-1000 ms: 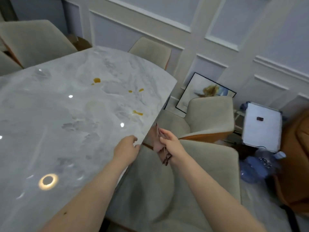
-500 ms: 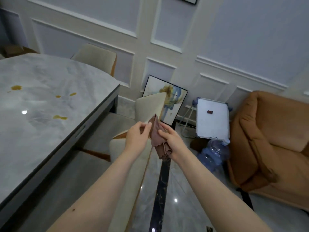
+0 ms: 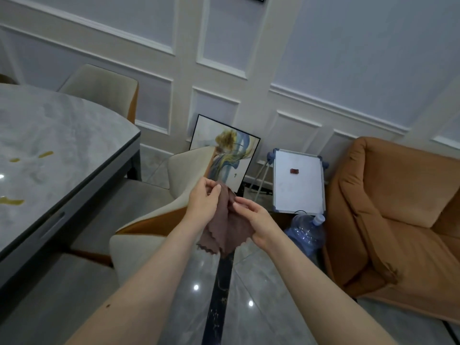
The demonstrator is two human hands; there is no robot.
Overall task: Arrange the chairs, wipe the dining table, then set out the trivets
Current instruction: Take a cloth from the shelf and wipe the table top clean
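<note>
Pinching the brown cloth (image 3: 225, 227) at its top edge, the left hand (image 3: 202, 204) and right hand (image 3: 251, 220) each grip it with thumb and fingertips, spreading it out in mid-air beyond the near right corner of the table (image 3: 74, 155). Risk here: a loose fingertip pinch could let it slip to the floor, or a bunched cloth would only smear the yellow spills (image 3: 44, 153). Those spills sit well apart, off to the left, unwiped.

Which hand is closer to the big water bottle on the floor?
The right hand. It holds the brown cloth just left of the water bottle. The left hand pinches the cloth's top, farther left of the bottle.
</note>
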